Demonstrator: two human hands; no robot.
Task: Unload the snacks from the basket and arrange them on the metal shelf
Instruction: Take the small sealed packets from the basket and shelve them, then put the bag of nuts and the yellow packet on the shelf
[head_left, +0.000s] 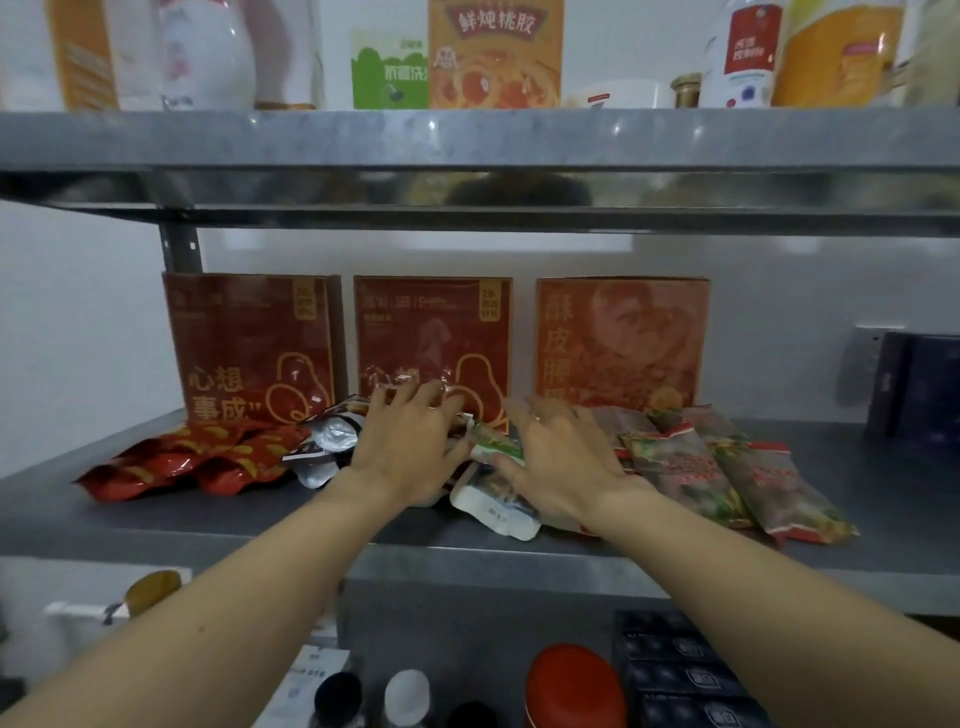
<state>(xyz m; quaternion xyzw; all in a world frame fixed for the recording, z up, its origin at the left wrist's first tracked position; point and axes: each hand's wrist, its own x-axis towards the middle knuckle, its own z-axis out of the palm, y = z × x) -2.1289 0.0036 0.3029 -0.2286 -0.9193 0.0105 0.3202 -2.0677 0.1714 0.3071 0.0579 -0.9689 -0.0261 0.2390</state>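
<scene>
Both left hand (410, 447) and right hand (558, 460) lie spread flat on crinkly foil packets (493, 446).

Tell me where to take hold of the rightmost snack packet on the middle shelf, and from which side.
Probably pinch the rightmost snack packet at its near red end, coming from the front: it lies flat, that end is free near the shelf edge.

Grey shelf (883, 467); red packets (171, 462) with yellow streaks; dark red boxes (249, 338) with gold outlines; brownish-green packets (727, 478) with red-and-white ends; silver pouch (332, 441).
</scene>
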